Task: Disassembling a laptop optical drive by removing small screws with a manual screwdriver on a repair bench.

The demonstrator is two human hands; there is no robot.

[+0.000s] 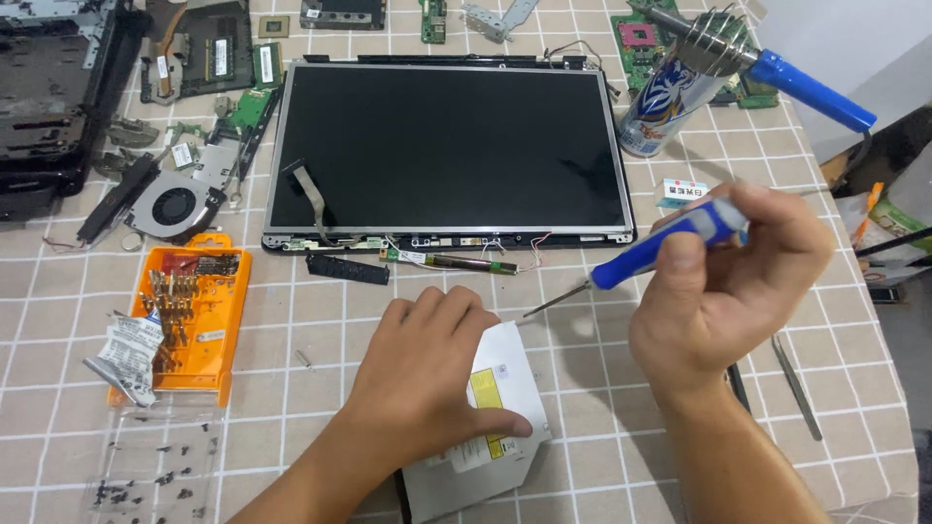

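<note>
Lying at far left on the checked tablecloth [602, 408]: orange bit case [199, 335], cooling fan [175, 206]. Pressing flat, fingers spread, on a grey optical drive [505, 374] near the bottom centre: left hand [427, 369]. Resting behind: detached laptop screen [447, 146]. Closing tight around a blue screwdriver [660, 247], tip touching the drive's upper corner: right hand [728, 291]. Standing at upper right: can [660, 107].

matt metal drive [505, 408], glossy screen [447, 146]
</note>
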